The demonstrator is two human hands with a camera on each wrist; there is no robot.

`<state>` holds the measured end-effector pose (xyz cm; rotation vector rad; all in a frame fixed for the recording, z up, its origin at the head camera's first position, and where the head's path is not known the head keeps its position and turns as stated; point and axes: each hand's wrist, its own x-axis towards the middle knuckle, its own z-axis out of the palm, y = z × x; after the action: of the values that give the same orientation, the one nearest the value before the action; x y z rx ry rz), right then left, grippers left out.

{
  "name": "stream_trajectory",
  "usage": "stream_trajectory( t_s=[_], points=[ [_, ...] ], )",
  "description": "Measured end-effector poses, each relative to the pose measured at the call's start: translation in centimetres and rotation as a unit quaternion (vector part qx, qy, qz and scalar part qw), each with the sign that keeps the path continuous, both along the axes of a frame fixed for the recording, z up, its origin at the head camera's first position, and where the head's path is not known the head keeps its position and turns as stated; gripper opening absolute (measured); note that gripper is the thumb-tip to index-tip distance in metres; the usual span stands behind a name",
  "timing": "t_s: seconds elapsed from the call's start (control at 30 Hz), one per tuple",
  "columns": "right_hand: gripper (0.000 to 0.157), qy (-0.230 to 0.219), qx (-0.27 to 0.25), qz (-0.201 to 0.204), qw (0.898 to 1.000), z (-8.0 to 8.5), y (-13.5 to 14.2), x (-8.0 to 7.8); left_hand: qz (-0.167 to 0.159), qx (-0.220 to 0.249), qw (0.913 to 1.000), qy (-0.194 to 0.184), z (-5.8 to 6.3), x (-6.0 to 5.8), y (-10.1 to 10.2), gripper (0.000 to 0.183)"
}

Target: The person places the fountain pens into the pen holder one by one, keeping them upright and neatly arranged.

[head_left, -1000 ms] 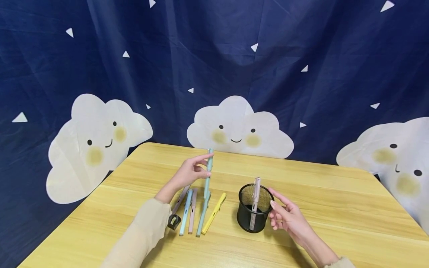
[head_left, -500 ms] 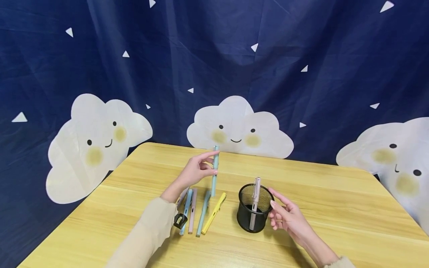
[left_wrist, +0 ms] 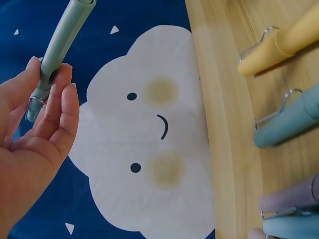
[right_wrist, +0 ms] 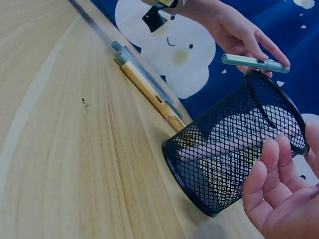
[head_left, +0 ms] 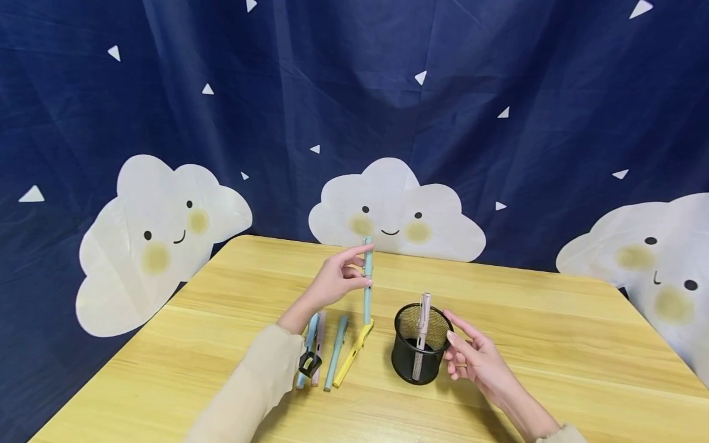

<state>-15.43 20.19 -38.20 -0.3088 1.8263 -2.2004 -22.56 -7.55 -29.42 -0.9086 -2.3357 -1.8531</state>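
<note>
My left hand pinches a mint-green pen upright between thumb and fingers, above the table and left of the pen holder. In the left wrist view the same pen slants up out of the fingers. My right hand grips the rim of the black mesh pen holder with thumb and index finger. One pale lilac pen leans inside the holder; through the mesh it shows in the right wrist view. A yellow pen and a teal pen lie beneath the left hand.
Left of the teal pen lie a lilac pen and a light blue pen, partly hidden by the left wrist and its small black camera. The wooden table ends at a navy curtain with clouds.
My left hand has carried the mint-green pen to the right and slightly up, away from the lying pens toward the pen holder. The right hand and holder have stayed in place.
</note>
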Motion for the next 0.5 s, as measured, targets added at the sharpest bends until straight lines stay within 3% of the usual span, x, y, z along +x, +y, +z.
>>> stream_trajectory(
  t_s=[0.27,0.5],
  points=[
    [0.035,-0.004,0.003,-0.005,1.000,0.0,0.0,-0.1,-0.007,0.018,0.9998,0.009,-1.7,-1.9,0.9,0.056],
    [0.041,-0.004,0.004,-0.004,1.000,-0.1,0.1,-0.1,-0.005,0.022,0.9994,0.028,-2.0,-2.1,1.8,0.052]
  ],
)
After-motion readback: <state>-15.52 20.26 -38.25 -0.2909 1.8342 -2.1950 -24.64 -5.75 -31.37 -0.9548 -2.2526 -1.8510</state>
